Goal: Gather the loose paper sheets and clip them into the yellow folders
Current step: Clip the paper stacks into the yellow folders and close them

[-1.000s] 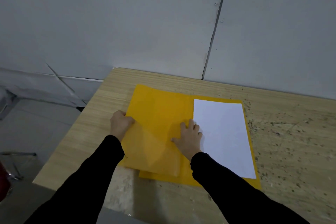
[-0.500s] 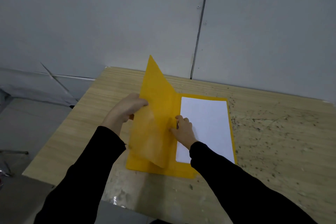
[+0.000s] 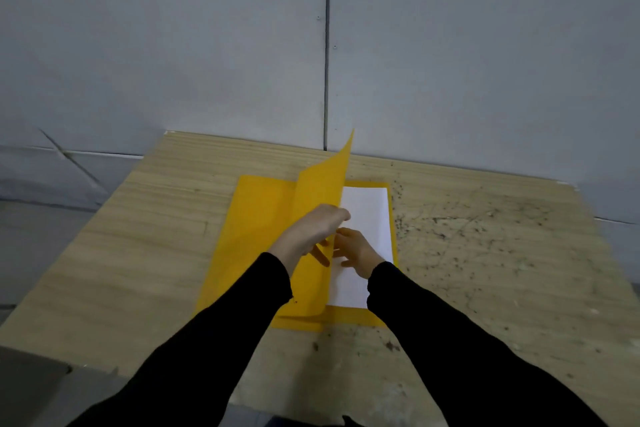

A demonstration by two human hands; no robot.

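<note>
Lying open on the table (image 3: pixel 138 236), the yellow folder (image 3: pixel 256 236) looks light and floppy; left hand (image 3: pixel 311 229) pinches its raised cover (image 3: pixel 325 184) at the edge, right hand (image 3: pixel 356 251) spread flat, pinning the likely slippery paper (image 3: pixel 367 215).

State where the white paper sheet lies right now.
In the head view the white paper sheet lies on the right half of the open yellow folder, right of the raised cover, under the right hand.

No text, label, brand, number or sign can be read anywhere. The white paper sheet (image 3: pixel 367 215), at 3 o'clock inside the open yellow folder (image 3: pixel 259 218), shows plain white.
</note>
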